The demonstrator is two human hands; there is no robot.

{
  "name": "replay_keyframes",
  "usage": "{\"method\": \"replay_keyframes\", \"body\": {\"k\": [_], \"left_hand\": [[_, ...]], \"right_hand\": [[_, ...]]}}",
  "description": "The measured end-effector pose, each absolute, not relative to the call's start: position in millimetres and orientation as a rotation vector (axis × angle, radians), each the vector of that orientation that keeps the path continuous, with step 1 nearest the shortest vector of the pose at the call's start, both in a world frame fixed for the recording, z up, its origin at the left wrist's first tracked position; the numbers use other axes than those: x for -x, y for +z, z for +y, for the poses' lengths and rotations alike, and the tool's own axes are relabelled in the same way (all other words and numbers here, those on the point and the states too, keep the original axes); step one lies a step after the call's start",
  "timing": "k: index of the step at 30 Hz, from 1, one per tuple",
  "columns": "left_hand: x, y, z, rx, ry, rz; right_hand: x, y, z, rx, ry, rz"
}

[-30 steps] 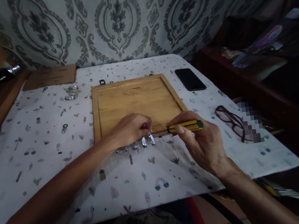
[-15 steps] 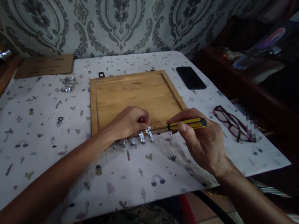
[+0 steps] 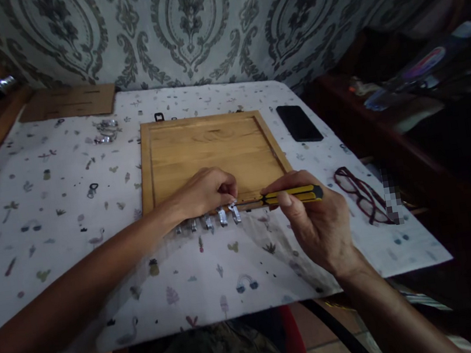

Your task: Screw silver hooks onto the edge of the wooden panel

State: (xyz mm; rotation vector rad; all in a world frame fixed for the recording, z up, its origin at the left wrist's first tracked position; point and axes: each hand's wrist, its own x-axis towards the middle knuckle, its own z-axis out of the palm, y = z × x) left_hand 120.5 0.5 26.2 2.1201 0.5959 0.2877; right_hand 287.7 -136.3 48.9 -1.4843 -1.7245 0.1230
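Observation:
A framed wooden panel [image 3: 209,151] lies flat on the patterned tablecloth. Along its near edge sits a row of several shiny metal hooks [image 3: 222,217]. My right hand [image 3: 319,220] is wrapped round a yellow and black screwdriver [image 3: 294,195], held almost level. Its shaft points left, and the tip is at the rightmost metal hook [image 3: 235,213]. My left hand [image 3: 206,191] rests over the near edge of the panel. Its thumb and fingers are pinched together at that same hook; whatever they hold is too small to make out.
A black phone [image 3: 299,123] and red-framed glasses [image 3: 360,196] lie right of the panel. More metal pieces [image 3: 106,131] are heaped at the back left, near a flat cardboard piece [image 3: 69,102]. A small dark clip [image 3: 92,190] lies on the left.
The whole view has shifted very slightly. Both hands and the screwdriver keep nearly the same place against the panel.

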Motion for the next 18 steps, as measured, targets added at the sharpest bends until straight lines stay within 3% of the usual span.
{"method": "replay_keyframes", "body": {"k": [18], "left_hand": [[-121.5,27.1,4.9,-2.21,0.243,0.504]], "right_hand": [[-287.4,47.7,-135.9,1.498,0.158,-1.703]]}}
